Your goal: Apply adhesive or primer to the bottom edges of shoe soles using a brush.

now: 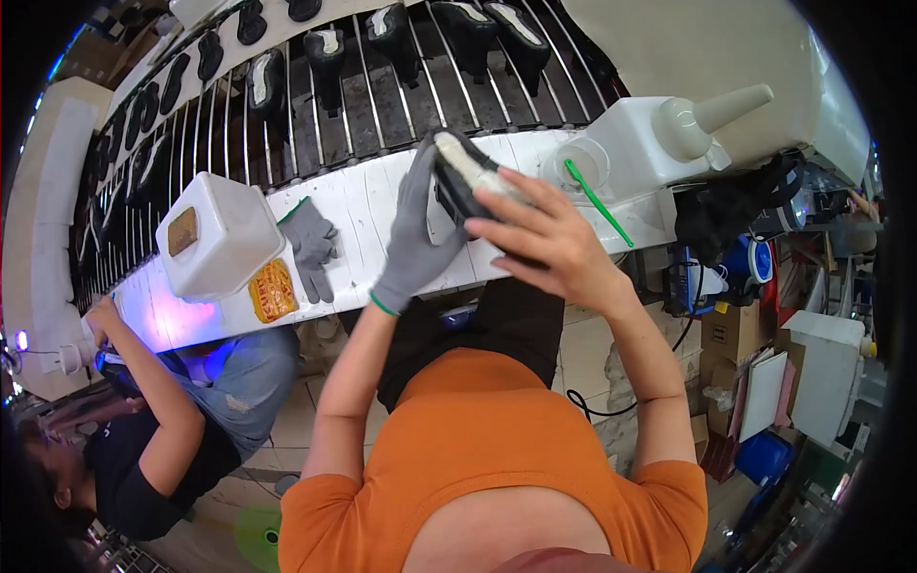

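A black shoe point(458, 196) with a pale cream strip along its upturned underside is held above the white ledge. My left hand point(420, 224), in a grey glove with a green cuff, grips its left side. My bare right hand point(549, 234) reaches over from the right, its fingers bent around the shoe's nearer end. Something whitish shows under those fingers; I cannot make out whether it is part of the shoe. Just right of my hands is a clear round tub point(581, 167) with a green stick point(597, 202) leaning out over the ledge.
Beyond the white ledge point(368, 191), a rack of metal rollers point(368, 105) carries several black shoes point(468, 33). At right lies a white jug point(635, 143); at left stand a white container point(215, 234), a grey glove point(309, 246) and a yellow packet point(273, 291). A co-worker point(153, 430) sits at left.
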`<state>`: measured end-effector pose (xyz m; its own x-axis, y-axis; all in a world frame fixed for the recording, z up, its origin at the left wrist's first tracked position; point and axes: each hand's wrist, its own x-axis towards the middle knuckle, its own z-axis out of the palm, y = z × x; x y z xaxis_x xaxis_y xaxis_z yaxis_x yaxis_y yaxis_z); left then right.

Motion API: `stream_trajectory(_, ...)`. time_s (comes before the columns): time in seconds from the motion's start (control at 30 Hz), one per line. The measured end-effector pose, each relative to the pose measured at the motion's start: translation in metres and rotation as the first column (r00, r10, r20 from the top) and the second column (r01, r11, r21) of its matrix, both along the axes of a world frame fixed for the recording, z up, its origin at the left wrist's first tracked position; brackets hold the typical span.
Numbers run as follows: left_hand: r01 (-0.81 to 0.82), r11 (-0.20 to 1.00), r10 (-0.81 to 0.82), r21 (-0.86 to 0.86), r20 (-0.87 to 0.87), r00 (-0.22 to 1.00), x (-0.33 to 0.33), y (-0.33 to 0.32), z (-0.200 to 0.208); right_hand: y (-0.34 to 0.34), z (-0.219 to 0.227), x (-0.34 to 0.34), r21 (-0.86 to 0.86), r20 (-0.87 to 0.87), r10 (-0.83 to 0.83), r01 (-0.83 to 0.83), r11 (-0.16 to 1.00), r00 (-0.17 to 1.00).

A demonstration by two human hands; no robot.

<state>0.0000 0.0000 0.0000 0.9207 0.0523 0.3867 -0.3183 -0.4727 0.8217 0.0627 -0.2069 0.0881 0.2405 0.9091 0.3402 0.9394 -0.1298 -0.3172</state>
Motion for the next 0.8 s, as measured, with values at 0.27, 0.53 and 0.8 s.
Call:
stream_trajectory(0.27, -0.378, 0.903, 0.388, -0.205, 0.013, 0.921, 0.011, -0.051, -0.036, 0.071, 0.009, -0.048, 0.288, -0.362, 0.043, 0.068, 0.955, 0.931)
stream_trajectory(0.53, -0.427, 0.899, 0.437, -0.098, 0.26, 0.861, -0.03, -0.013, -0.051, -0.039, -0.041, 0.019, -0.016, 0.077, -0.874, 0.877, 0.48, 0.48)
stream_trajectory(0.8, -0.433, 0.791, 0.528, 0.432, -0.126, 0.84, -0.088, -0.018, -0.048, -0.077, -0.057, 0.028, -0.126, -0.097, -0.913, 0.905, 0.407, 0.397)
